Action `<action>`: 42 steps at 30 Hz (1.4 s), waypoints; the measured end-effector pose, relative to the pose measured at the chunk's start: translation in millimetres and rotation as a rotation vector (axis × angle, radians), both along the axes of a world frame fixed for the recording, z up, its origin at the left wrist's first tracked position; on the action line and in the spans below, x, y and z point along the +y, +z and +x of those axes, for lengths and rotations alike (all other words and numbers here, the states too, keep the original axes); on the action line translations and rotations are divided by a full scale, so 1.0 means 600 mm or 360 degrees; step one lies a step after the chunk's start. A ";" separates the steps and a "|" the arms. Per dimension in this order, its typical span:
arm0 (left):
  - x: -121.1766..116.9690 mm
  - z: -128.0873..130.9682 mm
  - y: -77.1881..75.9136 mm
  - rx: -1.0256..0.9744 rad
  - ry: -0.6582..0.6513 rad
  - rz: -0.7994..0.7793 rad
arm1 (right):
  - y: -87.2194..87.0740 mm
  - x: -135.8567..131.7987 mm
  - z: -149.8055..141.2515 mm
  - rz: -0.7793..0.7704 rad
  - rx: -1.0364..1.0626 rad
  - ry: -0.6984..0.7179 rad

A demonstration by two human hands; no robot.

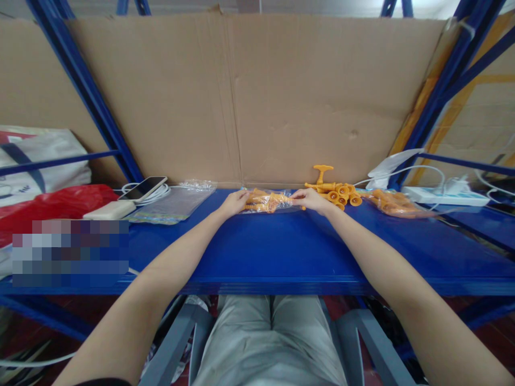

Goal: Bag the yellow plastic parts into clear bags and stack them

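Note:
A clear plastic bag of orange plastic parts (267, 201) lies on the blue shelf (281, 252) near the cardboard back wall. My left hand (234, 203) grips the bag's left end with closed fingers. My right hand (309, 199) pinches its right end. Just right of that hand lies a loose pile of orange suction-cup parts (338, 191), one standing upright. Further right rests another filled clear bag of orange parts (392, 203).
A stack of empty clear bags (174, 202) lies to the left, beside a phone (145, 187) on coiled white cable and a white power bank (109, 210). A red bag (52, 206) sits far left. A white power strip (444, 195) lies far right. Blue rack posts flank the shelf.

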State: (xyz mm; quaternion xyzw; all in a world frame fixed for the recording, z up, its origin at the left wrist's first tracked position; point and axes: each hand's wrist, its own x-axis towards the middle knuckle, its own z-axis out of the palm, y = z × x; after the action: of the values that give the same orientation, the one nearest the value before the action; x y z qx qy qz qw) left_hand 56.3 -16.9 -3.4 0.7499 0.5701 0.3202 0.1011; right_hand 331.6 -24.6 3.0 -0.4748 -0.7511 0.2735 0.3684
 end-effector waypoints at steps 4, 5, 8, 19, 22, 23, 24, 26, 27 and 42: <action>0.001 0.001 -0.001 -0.0049 -0.0006 -0.0016 | 0.003 -0.003 0.002 0.0007 0.0006 0.0006; 0.002 0.001 -0.002 -0.0060 -0.0005 -0.0020 | 0.002 -0.002 0.003 -0.0002 0.0000 0.0016; 0.006 0.000 -0.003 -0.0086 -0.0007 -0.0043 | -0.001 0.000 0.002 -0.0040 -0.0038 0.0005; 0.002 0.006 -0.003 -0.0220 -0.0154 -0.0112 | -0.005 0.008 0.006 -0.0072 -0.0070 0.0187; 0.000 0.010 -0.004 -0.0254 -0.0167 -0.0124 | -0.007 0.011 0.011 -0.0094 -0.0142 0.0236; 0.000 0.011 -0.005 -0.0259 -0.0186 -0.0135 | -0.008 0.011 0.012 -0.0076 -0.0164 0.0239; 0.000 0.012 -0.005 -0.0259 -0.0210 -0.0146 | -0.009 0.011 0.011 -0.0044 -0.0179 0.0235; 0.002 0.012 -0.006 -0.0243 -0.0251 -0.0150 | -0.010 0.010 0.008 0.0043 -0.0198 0.0213; 0.002 0.011 -0.007 -0.0225 -0.0261 -0.0145 | -0.011 0.010 0.005 0.0087 -0.0200 0.0195; -0.024 0.026 0.002 0.0415 -0.0631 0.0255 | 0.008 -0.011 -0.035 0.0025 0.0081 0.0009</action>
State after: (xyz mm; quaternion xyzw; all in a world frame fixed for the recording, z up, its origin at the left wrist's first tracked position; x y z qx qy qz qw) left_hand 72.0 -31.1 -2.3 0.8876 0.3929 0.2388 0.0276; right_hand 310.4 -31.3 7.7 -0.4625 -0.7449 0.2807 0.3904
